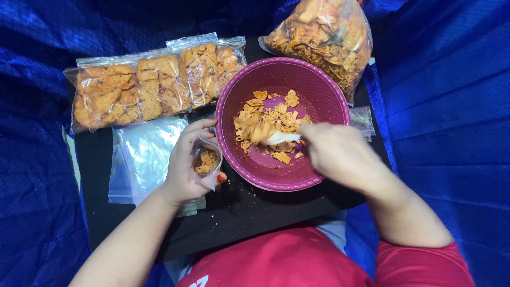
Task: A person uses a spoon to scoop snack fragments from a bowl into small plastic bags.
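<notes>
Magenta plastic bowl (319, 95) of orange crackers; beside its left rim, left hand (187, 165) gripping one open bag (206, 162); over it, right hand (334, 151) clasping one white scoop (281, 138); three filled bags (154, 87) further left.

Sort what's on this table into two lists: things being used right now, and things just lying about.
In use:
left hand holding a small open bag
right hand scooping with a white spoon
purple bowl of orange snack pieces

Lying about:
three filled bags
big snack bag
empty bags
</notes>
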